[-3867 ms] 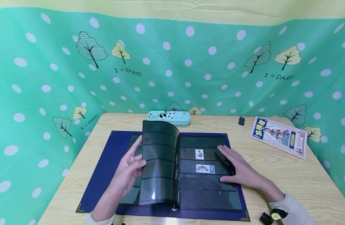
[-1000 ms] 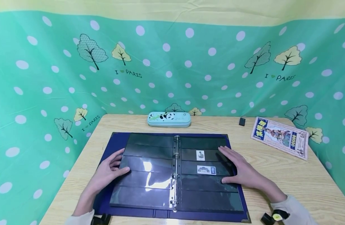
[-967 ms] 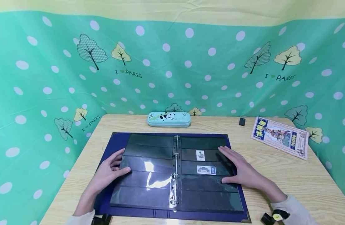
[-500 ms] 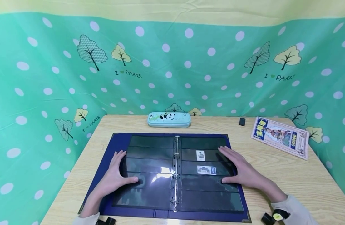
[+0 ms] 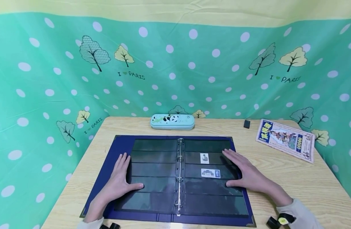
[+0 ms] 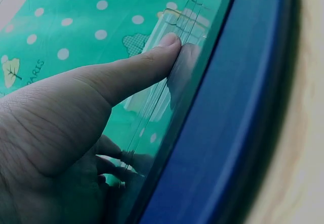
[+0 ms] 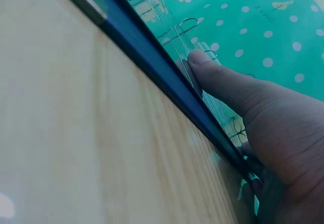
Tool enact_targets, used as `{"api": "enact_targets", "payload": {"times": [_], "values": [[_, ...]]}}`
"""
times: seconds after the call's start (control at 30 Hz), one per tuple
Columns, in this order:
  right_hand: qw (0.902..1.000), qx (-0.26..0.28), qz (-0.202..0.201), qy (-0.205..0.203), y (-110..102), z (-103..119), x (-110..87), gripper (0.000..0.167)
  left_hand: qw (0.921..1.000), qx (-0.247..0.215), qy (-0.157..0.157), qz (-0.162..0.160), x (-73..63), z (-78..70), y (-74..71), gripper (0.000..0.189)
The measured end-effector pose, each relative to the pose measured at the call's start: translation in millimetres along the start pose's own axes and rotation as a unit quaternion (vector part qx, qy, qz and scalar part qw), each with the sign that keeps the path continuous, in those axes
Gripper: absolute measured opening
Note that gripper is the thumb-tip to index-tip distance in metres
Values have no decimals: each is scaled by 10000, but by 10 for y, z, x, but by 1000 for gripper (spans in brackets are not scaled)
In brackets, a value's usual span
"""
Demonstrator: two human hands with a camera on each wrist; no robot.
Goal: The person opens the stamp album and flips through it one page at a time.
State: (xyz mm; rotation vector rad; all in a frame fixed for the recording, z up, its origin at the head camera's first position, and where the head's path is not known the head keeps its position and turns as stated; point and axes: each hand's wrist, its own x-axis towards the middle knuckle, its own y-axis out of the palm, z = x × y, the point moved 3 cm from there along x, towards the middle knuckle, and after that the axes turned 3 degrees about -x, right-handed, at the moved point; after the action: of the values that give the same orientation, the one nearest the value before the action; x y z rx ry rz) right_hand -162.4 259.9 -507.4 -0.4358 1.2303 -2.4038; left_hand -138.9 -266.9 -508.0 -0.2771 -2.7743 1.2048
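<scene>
A blue ring-binder stamp album [image 5: 109,152] lies spread flat on the table, its black pocket pages turned to both sides of the metal rings [image 5: 179,171]. On the right page sit a small portrait stamp [image 5: 204,158] and a wider stamp [image 5: 210,173]. My left hand [image 5: 116,181] rests on the left page near its outer edge, thumb stretched inward. My right hand [image 5: 246,171] rests on the right page's outer edge, fingers extended. In both wrist views the thumbs [image 6: 152,62] touch the glossy page surface, which mirrors the backdrop.
Behind the album stands a light blue panda pencil case [image 5: 172,121]. A small black block [image 5: 246,124] and a colourful printed booklet [image 5: 285,140] lie at the back right of the wooden table [image 5: 292,178]. A green dotted cloth [image 5: 175,70] hangs behind.
The page my left hand was turning now lies flat on the left side. The left hand has since shifted slightly inward and its fingers have spread. My right hand stays in place.
</scene>
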Motion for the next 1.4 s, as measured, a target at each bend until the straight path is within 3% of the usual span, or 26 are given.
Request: {"api": "enact_targets", "payload": {"times": [0.17, 0.33, 0.53, 0.87, 1.23, 1.4], "values": [[9992, -334, -112, -180, -37, -15, 11, 105, 9997, 64, -135, 207, 0, -20, -17, 142], [9988, -355, -328, -78, -79, -48, 37, 95, 9999, 37, -74, 130, -7, 1, -11, 140], [9974, -638, -330, -18, -120, -70, 134, 103, 10000, -51, 51, 3, -20, 24, 7, 140], [9947, -1011, -211, -19, -146, -117, 279, 126, 9993, 125, -248, 268, -3, -34, -35, 140], [9951, -972, -64, 169, -165, -87, 286, 123, 9995, 24, -207, 225, 1, 18, -8, 141], [9937, -1106, -32, 166, -189, -41, 293, 121, 10000, 11, 50, 63, 1, 55, 6, 139]]}}
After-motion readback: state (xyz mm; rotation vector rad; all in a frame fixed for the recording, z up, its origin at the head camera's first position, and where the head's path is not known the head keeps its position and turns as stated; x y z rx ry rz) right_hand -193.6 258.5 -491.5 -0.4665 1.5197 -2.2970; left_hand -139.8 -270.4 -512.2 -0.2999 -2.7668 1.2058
